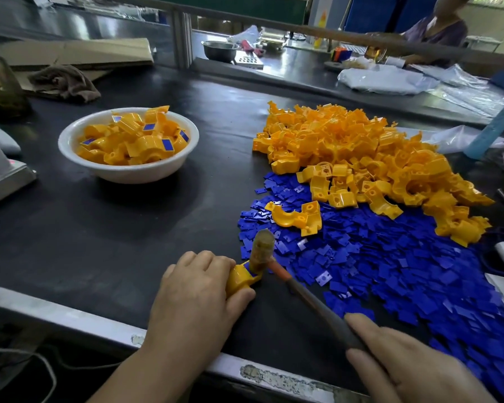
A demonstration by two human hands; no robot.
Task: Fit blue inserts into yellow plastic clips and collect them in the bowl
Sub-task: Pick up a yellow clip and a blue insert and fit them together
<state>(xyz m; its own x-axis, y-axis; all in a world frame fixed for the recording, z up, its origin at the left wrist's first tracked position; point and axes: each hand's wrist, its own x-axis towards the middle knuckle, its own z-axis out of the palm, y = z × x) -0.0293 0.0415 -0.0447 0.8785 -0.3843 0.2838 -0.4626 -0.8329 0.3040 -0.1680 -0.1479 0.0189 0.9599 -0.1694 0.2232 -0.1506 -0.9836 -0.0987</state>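
On the black mat (122, 228), the left hand (198, 289) pins a yellow clip (240, 279) while the right hand (402, 362) grips the mallet (264, 251).

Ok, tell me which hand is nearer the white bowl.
Left. The left hand pins a yellow clip on the mat, below and right of the white bowl. The right hand grips the mallet handle, farther right and nearer the table edge.

dim indoor light | window glare top right | wide-angle edge distortion
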